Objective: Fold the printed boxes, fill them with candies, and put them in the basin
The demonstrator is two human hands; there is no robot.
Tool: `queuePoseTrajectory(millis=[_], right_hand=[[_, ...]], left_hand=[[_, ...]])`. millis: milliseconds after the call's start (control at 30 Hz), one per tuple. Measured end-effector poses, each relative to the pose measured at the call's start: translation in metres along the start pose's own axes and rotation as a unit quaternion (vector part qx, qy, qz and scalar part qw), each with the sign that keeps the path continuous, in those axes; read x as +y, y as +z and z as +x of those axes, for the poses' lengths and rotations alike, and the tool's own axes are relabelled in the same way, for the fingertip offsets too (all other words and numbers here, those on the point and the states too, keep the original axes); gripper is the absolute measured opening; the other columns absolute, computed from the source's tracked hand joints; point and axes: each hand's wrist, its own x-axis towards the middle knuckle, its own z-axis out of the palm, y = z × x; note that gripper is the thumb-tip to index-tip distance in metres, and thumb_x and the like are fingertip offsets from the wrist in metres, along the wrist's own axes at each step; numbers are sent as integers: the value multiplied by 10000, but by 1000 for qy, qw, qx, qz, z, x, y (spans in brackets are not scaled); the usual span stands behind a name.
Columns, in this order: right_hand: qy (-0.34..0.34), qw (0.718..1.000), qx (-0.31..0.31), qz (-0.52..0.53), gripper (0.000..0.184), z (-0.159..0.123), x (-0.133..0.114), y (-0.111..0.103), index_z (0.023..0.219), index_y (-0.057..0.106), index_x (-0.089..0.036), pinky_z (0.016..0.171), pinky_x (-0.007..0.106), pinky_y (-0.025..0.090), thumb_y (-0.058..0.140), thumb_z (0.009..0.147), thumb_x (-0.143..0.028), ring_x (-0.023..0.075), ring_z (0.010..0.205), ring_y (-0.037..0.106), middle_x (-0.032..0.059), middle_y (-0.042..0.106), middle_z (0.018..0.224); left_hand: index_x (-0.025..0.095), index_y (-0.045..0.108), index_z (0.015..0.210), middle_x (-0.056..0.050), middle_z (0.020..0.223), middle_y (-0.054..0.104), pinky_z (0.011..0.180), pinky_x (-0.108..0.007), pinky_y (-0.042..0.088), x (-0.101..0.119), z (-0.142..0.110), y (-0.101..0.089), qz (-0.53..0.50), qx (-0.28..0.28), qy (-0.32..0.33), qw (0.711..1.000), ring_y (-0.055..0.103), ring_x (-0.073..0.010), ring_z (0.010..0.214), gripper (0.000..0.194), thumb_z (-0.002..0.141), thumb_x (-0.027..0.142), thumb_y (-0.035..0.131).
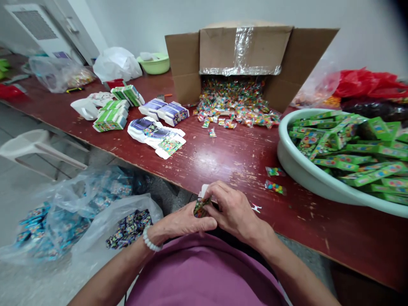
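My left hand is wrapped round a small printed candy box at the table's front edge, close to my body. A white flap stands up at the box's top. The curled fingers of my right hand press on the box's right side and flap, hiding much of it. Two small candy packets lie on the table to the right of my hands. Flattened printed cartons lie further off to the left, beside purple-and-white carton bundles and green-and-white carton bundles.
A cardboard box on its side spills wrapped candies onto the red table. At right, a pale basin holds many green boxes. Plastic bags of packets sit below left, near a white stool.
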Motion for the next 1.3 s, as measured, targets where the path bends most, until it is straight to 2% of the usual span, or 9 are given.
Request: queuePoseTrajectory(millis=[267,467,600,700,833,1000,1100,1233,1300], right_hand=[[53,993,-65,79,150,0,9,-5,825,620,-177,620,225,375,708,768,-69,116,673,543,-14,650,775],[65,973,-162,154,94,-3,6,-9,921,654,-178,629,226,392,648,848,-120,115,682,564,-9,684,841],[41,962,-225,148,169,-3,9,-9,979,687,-194,656,254,423,564,885,-125,142,716,599,15,693,869],[82,967,-157,184,229,-4,13,-3,1119,668,-217,596,251,438,509,953,-215,127,631,582,26,697,886],[187,956,45,219,470,-2,20,12,1297,573,-228,515,247,426,687,876,-401,138,583,544,2,656,790],[189,941,-15,281,319,4,24,29,945,723,-188,566,279,448,626,906,-490,158,604,573,17,637,713],[189,938,46,288,329,6,27,31,751,699,-183,592,273,448,667,881,-484,159,650,576,27,644,739],[237,911,48,333,323,11,31,28,884,706,-176,611,272,477,677,874,-497,174,698,604,32,687,795],[242,901,38,357,340,14,30,29,963,702,-173,660,285,507,675,873,-499,190,759,637,44,718,875]], left_hand=[[177,570,730,42,563,530,585,-249,428,-12,4,-2,13,-29,-27,999,525,-120,538,437,879,588,551],[198,660,1125,0,962,632,615,-225,469,-8,4,-2,2,3,3,1000,565,-144,782,455,741,416,771],[170,703,988,45,726,571,552,-215,436,-7,4,-6,12,-2,13,1000,519,-107,625,391,703,414,810],[156,676,846,55,625,530,428,-197,418,-11,4,-12,11,48,-13,999,484,-87,506,377,694,472,813],[142,681,810,25,615,593,403,-211,487,-19,5,-10,-73,116,-8,991,548,-101,478,358,724,476,776],[127,673,775,-11,649,650,435,-216,485,-20,12,-1,-141,134,3,981,591,-109,464,369,739,484,757],[131,682,849,-32,798,702,622,-252,534,-17,11,-3,-142,119,22,982,671,-155,681,268,706,336,780],[187,586,1225,-73,1192,685,967,-354,493,-14,-1,-5,-13,241,74,968,637,-231,1086,542,720,227,780],[234,457,1367,-78,1260,655,1004,-372,480,-15,-6,-3,-3,286,88,954,626,-230,1139,664,772,223,752]])
